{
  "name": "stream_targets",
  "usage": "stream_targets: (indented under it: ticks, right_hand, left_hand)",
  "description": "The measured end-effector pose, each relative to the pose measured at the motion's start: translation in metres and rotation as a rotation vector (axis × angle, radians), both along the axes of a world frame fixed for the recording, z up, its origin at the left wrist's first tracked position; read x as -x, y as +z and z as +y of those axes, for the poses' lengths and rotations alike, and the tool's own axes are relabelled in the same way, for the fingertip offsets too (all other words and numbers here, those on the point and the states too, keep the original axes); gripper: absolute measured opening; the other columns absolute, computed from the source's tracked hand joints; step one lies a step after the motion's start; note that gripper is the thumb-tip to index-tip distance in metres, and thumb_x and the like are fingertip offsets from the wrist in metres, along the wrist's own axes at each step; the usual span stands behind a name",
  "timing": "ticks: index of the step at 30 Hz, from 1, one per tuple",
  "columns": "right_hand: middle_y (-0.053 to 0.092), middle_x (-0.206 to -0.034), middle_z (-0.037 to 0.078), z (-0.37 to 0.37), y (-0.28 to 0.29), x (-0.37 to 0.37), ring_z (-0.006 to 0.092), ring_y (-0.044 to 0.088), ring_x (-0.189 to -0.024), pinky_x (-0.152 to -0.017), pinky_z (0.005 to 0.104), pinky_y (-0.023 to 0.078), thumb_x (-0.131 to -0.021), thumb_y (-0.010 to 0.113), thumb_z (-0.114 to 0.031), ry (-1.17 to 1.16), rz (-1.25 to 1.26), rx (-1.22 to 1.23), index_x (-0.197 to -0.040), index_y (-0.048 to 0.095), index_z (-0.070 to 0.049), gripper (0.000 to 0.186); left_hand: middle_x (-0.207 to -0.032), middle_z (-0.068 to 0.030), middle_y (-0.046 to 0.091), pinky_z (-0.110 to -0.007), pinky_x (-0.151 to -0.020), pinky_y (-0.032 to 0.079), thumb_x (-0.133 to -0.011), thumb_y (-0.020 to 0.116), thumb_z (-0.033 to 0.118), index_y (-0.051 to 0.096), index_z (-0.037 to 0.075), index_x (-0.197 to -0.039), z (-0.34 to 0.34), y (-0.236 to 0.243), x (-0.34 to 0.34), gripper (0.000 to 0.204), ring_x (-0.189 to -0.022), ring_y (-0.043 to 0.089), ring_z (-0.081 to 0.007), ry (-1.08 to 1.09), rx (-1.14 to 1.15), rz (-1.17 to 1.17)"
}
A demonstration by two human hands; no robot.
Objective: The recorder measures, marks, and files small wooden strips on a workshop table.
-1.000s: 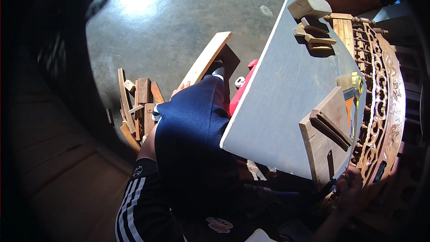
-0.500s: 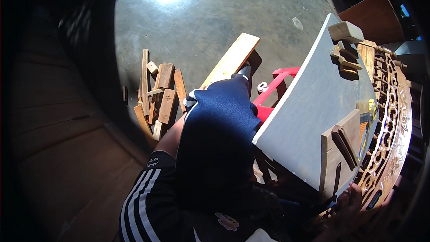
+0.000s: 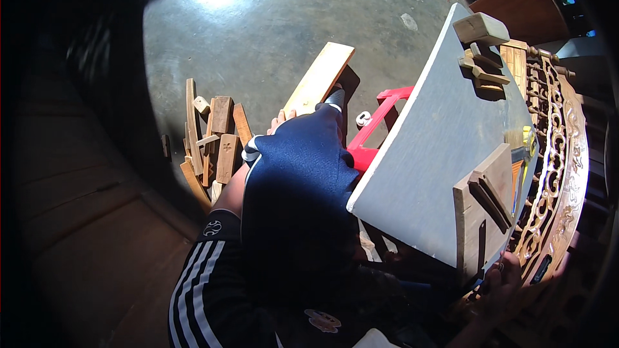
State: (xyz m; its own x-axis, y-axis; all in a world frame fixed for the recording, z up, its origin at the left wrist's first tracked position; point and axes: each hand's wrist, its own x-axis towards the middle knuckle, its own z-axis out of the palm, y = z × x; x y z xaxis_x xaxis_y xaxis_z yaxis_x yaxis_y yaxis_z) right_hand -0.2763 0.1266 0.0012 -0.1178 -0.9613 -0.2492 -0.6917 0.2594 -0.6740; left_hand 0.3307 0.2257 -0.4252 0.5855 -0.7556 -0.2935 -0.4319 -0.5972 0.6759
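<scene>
A pale wooden plank slants away from me above the grey floor. The fingers of my left hand press on its near left edge; a dark blue cloth covers the rest of that hand. My right hand is in shade at the lower right, by the near edge of a grey board. Its fingers are curled, and what they hold, if anything, is too dark to make out. Near it, a thick wood piece with dark strips lies on the board.
Wood offcuts are piled on the floor to the left. A red plastic stool stands beside the board. On the board rest a wooden block, small wood pieces and a yellow tape measure. Carved wooden furniture curves along the right.
The whole view has shifted, so most things sit further left. The fingers of my left hand now show at the plank's edge. My right hand stays by the grey board.
</scene>
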Motion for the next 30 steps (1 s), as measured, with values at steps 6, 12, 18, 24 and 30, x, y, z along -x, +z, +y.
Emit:
stream_targets:
  ticks: [6,12,18,24,30]
  right_hand:
    - [0.057,-0.087,0.001,-0.001,-0.003,-0.008,0.0100,0.055,-0.077,-0.066,0.0234,0.043,-0.086,0.080,-0.040,0.039,0.031,0.039,-0.122,0.057,-0.003,0.057]
    - [0.058,-0.088,0.001,-0.003,-0.009,-0.001,0.0100,0.055,-0.078,-0.067,0.0238,0.044,-0.087,0.080,-0.036,0.070,-0.036,0.088,-0.122,0.057,-0.002,0.054]
    - [0.058,-0.090,0.000,-0.003,-0.012,-0.001,0.0093,0.055,-0.079,-0.069,0.0231,0.044,-0.085,0.083,-0.035,0.085,-0.117,0.113,-0.121,0.058,-0.002,0.054]
    - [0.058,-0.090,0.000,-0.001,-0.010,0.004,0.0088,0.054,-0.079,-0.068,0.0227,0.043,-0.084,0.083,-0.037,0.076,-0.084,0.102,-0.119,0.059,-0.002,0.055]
    - [0.058,-0.090,0.000,-0.001,-0.018,-0.002,0.0083,0.053,-0.079,-0.067,0.0231,0.042,-0.085,0.083,-0.034,0.077,-0.105,0.146,-0.118,0.060,-0.002,0.052]
  left_hand:
    - [-0.118,-0.0120,0.064,-0.038,-0.073,0.057,-0.088,0.066,0.006,0.065,0.001,-0.116,0.006,0.000,0.000,0.028,-0.089,0.070,-0.0282,0.007,0.030,0.046]
    - [-0.119,-0.0121,0.064,-0.037,-0.073,0.057,-0.089,0.065,0.006,0.065,0.001,-0.117,0.013,0.003,0.000,0.029,-0.090,0.070,-0.0277,0.037,0.076,0.090]
    - [-0.119,-0.0122,0.065,-0.037,-0.073,0.057,-0.089,0.065,0.006,0.065,0.002,-0.118,0.012,-0.001,0.005,0.030,-0.090,0.070,-0.0272,0.070,0.126,0.142]
    - [-0.120,-0.0122,0.065,-0.036,-0.073,0.057,-0.089,0.065,0.006,0.064,0.002,-0.119,0.016,-0.003,0.011,0.031,-0.090,0.070,-0.0267,0.082,0.150,0.194]
    - [-0.121,-0.0123,0.065,-0.036,-0.074,0.057,-0.089,0.065,0.005,0.064,0.002,-0.120,0.021,-0.001,0.007,0.032,-0.091,0.070,-0.0262,0.075,0.160,0.233]
